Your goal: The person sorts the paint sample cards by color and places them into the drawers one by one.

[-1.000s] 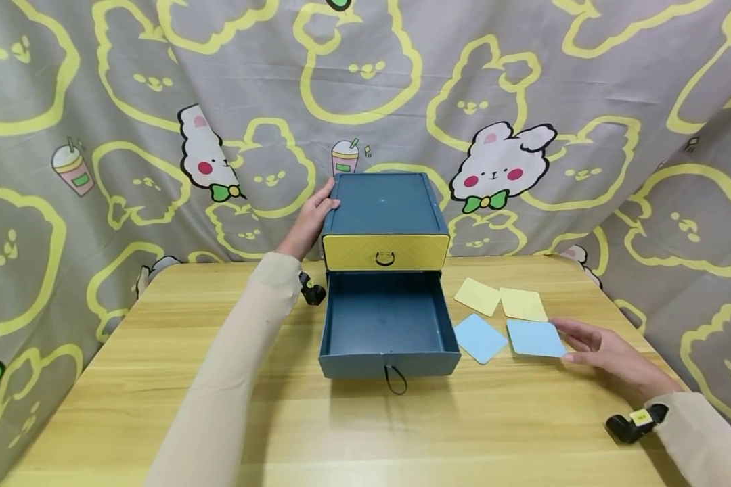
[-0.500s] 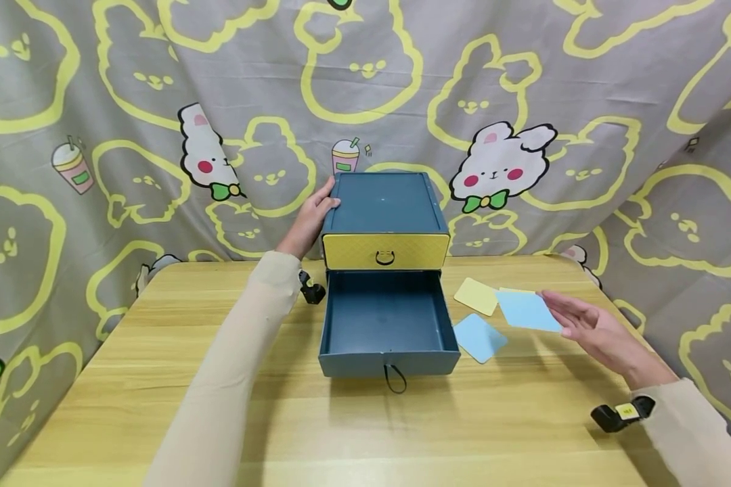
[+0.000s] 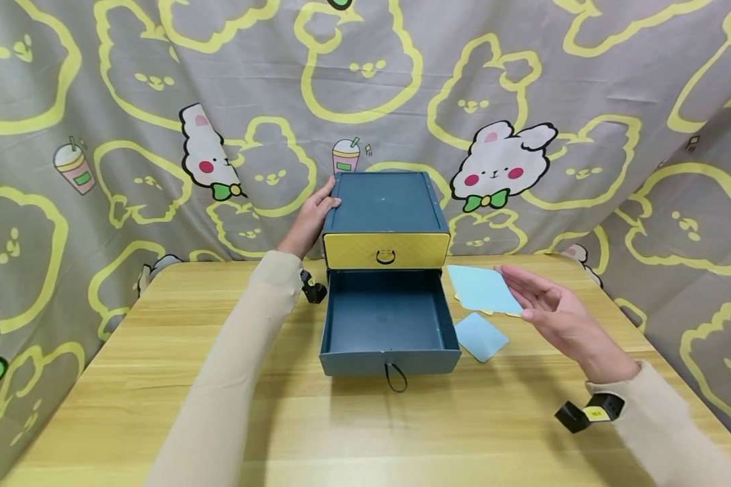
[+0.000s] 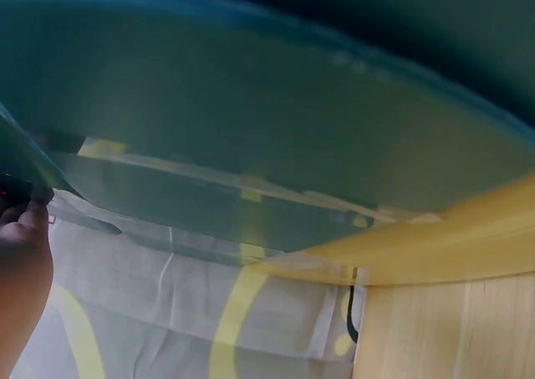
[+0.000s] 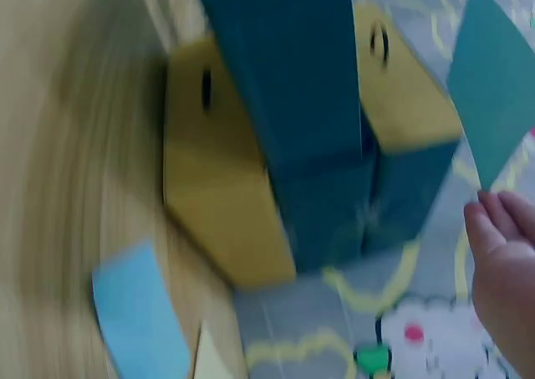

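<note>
A blue two-drawer box (image 3: 385, 203) stands at the back middle of the wooden table (image 3: 158, 379). Its yellow upper drawer (image 3: 386, 250) is closed. Its lower drawer (image 3: 385, 318) is pulled out and empty. My left hand (image 3: 329, 196) rests against the box's top left edge with its fingers fairly straight; the left wrist view shows the thumb (image 4: 21, 253) by the box's side (image 4: 267, 128). My right hand (image 3: 524, 292) pinches a light blue card (image 3: 484, 289) in the air, just right of the open drawer. The right wrist view shows that card (image 5: 493, 86) above my fingers (image 5: 506, 245).
A second light blue card (image 3: 480, 336) lies on the table right of the drawer. Yellow cards (image 3: 461, 297) are mostly hidden beneath the held card. A cartoon-rabbit curtain (image 3: 524, 101) closes off the back and sides. The table's right edge is close to my right forearm.
My right hand has lifted the light blue card off the table and carried it up and to the left, toward the open drawer. The left hand and the box have not moved.
</note>
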A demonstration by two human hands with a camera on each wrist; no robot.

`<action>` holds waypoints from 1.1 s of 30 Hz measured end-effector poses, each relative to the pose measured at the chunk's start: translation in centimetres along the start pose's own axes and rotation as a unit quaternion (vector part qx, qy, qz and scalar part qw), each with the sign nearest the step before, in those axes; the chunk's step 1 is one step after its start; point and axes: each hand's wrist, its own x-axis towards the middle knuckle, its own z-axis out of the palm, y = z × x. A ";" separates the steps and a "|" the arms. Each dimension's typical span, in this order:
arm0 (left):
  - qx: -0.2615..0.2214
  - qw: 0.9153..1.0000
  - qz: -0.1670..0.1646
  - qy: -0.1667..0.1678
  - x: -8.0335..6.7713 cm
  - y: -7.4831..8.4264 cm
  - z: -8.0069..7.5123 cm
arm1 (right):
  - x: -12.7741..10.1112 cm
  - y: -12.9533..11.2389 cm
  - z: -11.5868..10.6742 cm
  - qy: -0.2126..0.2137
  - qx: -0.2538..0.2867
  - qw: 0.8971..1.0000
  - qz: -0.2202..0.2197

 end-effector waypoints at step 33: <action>0.014 1.000 0.004 0.006 -0.2 0.3 0.1 | 4.6 3.8 6.6 0.084 -0.273 0.943 0.169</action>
